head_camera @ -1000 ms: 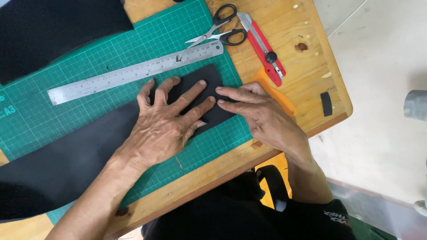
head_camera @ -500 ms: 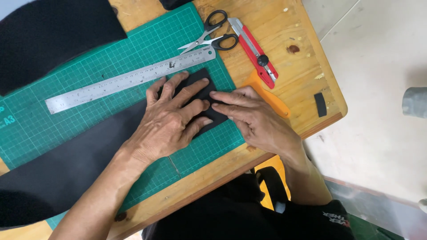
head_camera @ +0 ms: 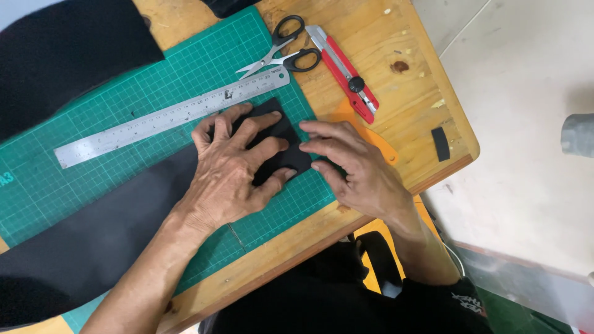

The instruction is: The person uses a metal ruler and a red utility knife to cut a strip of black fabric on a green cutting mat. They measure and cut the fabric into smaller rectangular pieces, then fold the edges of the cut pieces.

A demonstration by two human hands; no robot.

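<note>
A long strip of black material [head_camera: 93, 241] lies across a green cutting mat [head_camera: 80, 111] on a wooden table [head_camera: 408, 80]. My left hand [head_camera: 232, 170] lies flat on the strip's right end, fingers spread and pressing down. My right hand [head_camera: 352, 164] rests beside it at the strip's end edge, with its fingertips touching the black material. Neither hand grips anything. A steel ruler [head_camera: 173, 117] lies on the mat just beyond my left fingertips.
Black-handled scissors [head_camera: 281, 52] and a red utility knife [head_camera: 343, 71] lie past the ruler. An orange tool [head_camera: 377, 142] is partly hidden under my right hand. Another black piece [head_camera: 62, 55] covers the mat's far left. A small black scrap [head_camera: 440, 143] sits near the table's right edge.
My left hand's fingers have drawn in toward the strip's end. My right hand has shifted slightly along the end edge. The view has shifted a little.
</note>
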